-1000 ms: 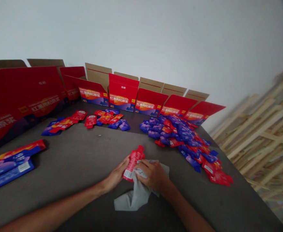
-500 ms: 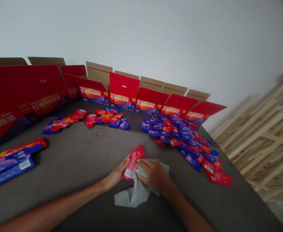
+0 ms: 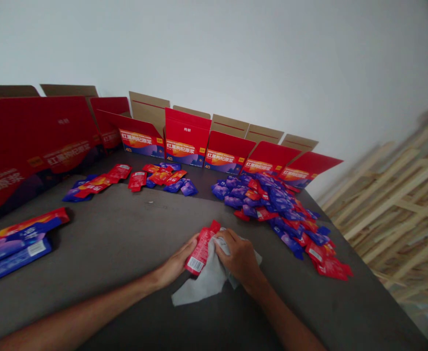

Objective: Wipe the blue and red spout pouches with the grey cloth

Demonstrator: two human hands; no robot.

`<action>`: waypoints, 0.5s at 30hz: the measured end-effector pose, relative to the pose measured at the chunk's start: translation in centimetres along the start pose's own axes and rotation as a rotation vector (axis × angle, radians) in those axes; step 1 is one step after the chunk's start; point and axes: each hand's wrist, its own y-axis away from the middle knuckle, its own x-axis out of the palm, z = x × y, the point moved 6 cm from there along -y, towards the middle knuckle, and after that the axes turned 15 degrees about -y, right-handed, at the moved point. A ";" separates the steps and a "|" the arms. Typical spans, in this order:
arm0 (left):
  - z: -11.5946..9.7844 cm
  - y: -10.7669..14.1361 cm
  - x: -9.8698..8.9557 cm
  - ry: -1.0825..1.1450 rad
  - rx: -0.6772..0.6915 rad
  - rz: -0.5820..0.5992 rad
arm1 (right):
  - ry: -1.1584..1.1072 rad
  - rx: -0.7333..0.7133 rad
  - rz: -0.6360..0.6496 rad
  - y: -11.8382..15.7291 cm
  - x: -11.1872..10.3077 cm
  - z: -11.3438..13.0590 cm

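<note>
A red spouted pouch (image 3: pixel 200 252) with a white barcode is gripped along its left edge by my left hand (image 3: pixel 180 260). It tilts with its spout end pointing away and to the right. My right hand (image 3: pixel 240 256) is closed on a grey cloth (image 3: pixel 208 284), pressing it against the pouch's right side near the spout end. The cloth's loose end hangs down to the left, below the pouch. The fingertips of my left hand are partly hidden behind the pouch.
A heap of blue and red pouches (image 3: pixel 272 202) lies right of centre, with smaller groups of pouches (image 3: pixel 162 176) further left. Open red cartons (image 3: pixel 188 139) line the back. Flat blue-red packages (image 3: pixel 19 241) lie at left. Wooden pallets (image 3: pixel 400 209) stand beyond the table's right edge.
My right hand and the cloth have slid up along the pouch towards its spout end, uncovering more of the barcode. My left hand keeps its hold in nearly the same place.
</note>
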 end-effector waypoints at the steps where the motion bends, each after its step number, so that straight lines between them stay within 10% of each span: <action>1: 0.1 0.0 -0.2 -0.015 -0.001 -0.009 | -0.002 0.004 -0.008 0.0 -0.1 -0.1; 10: -0.7 0.1 0.3 0.047 -0.007 -0.012 | -0.020 -0.225 0.382 1.0 2.2 2.6; 15: -1.1 0.3 0.5 0.059 -0.010 0.010 | -0.001 -0.190 0.322 0.8 2.1 2.3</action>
